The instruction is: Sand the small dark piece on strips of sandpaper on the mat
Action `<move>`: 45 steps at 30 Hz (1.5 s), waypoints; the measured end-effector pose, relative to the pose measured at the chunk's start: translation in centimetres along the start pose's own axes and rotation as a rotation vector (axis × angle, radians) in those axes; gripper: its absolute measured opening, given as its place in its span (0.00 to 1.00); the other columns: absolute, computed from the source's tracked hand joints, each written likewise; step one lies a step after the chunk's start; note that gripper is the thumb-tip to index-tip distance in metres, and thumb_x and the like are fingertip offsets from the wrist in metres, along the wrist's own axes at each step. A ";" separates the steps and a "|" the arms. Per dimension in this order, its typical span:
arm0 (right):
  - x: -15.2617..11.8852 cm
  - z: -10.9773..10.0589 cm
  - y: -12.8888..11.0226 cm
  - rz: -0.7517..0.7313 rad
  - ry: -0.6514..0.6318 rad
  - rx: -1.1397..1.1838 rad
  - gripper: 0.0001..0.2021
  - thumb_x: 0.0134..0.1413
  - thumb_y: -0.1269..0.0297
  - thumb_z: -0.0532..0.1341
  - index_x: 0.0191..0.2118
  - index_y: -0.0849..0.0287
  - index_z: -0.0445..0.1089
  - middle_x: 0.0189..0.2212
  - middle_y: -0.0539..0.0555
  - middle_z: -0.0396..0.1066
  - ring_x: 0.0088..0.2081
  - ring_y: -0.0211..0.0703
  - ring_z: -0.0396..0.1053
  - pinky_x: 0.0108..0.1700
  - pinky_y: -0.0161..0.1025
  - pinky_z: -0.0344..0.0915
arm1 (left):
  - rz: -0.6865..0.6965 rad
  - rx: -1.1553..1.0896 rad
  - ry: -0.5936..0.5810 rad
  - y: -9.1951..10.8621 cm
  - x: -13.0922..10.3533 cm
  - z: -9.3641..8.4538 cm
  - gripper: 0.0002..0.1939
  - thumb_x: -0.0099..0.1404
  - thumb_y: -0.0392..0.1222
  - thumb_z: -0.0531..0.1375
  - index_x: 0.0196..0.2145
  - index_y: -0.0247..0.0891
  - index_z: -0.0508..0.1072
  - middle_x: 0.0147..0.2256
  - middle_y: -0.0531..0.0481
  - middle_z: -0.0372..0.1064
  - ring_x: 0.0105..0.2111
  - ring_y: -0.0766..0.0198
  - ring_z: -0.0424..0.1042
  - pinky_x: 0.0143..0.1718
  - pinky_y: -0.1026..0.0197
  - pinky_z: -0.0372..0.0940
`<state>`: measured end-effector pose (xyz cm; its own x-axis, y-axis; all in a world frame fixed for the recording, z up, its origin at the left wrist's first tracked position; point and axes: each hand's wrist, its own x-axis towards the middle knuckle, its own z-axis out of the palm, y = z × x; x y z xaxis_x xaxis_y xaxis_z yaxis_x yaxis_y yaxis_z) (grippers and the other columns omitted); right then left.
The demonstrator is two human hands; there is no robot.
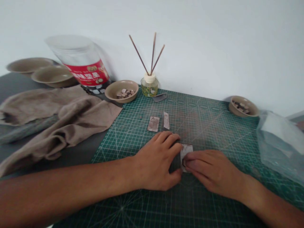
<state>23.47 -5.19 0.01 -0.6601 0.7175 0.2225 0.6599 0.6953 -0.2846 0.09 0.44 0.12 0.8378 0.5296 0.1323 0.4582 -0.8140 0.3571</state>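
A small pale, brown-streaked piece (187,148), perhaps leather, lies flat on the green cutting mat (133,142) between my hands. My left hand (159,164) rests on the mat at its left side, thumb and fingers apart, their tips by the upper and lower left corners. From the right, my right hand (209,167) is closed in a pinch over the piece's middle. A bit of something dark shows at those fingertips; its kind is hidden. Beyond my left hand lie a similar rectangular piece (154,123) and a narrow strip (166,120).
At the back stand a reed diffuser (149,85), a bowl of small pieces (111,91) and a large red-labelled jar (87,72). Brown leather or cloth (95,114) spreads at left. Another bowl (254,110) and a clear plastic bag (275,142) sit at right.
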 end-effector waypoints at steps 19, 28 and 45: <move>0.3 -0.3 -0.6 0.014 -0.080 -0.002 0.06 0.66 0.71 0.57 0.43 0.57 0.71 0.43 0.53 0.76 0.38 0.45 0.75 0.39 0.42 0.69 | -0.005 0.011 -0.001 0.0 0.0 0.1 0.26 0.61 0.52 0.60 0.54 0.36 0.70 0.60 0.41 0.61 0.61 0.45 0.57 0.64 0.43 0.56; 0.2 -0.6 -0.4 -0.002 -0.108 -0.056 0.07 0.66 0.71 0.56 0.42 0.58 0.71 0.42 0.54 0.76 0.36 0.44 0.74 0.36 0.42 0.68 | -0.019 0.013 -0.009 0.1 0.0 0.1 0.26 0.61 0.52 0.60 0.54 0.36 0.69 0.60 0.41 0.61 0.62 0.45 0.56 0.65 0.42 0.55; 0.3 -0.9 0.4 0.094 -0.132 -0.054 0.06 0.68 0.68 0.56 0.42 0.57 0.71 0.42 0.54 0.75 0.39 0.43 0.74 0.39 0.40 0.68 | -0.037 0.024 -0.005 0.2 0.0 0.0 0.28 0.61 0.52 0.61 0.55 0.37 0.69 0.61 0.41 0.61 0.62 0.45 0.56 0.65 0.42 0.55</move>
<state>23.85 -4.65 0.79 -0.6334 0.7705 0.0718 0.7372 0.6290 -0.2467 0.19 0.28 0.23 0.8217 0.5583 0.1145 0.4958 -0.7994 0.3394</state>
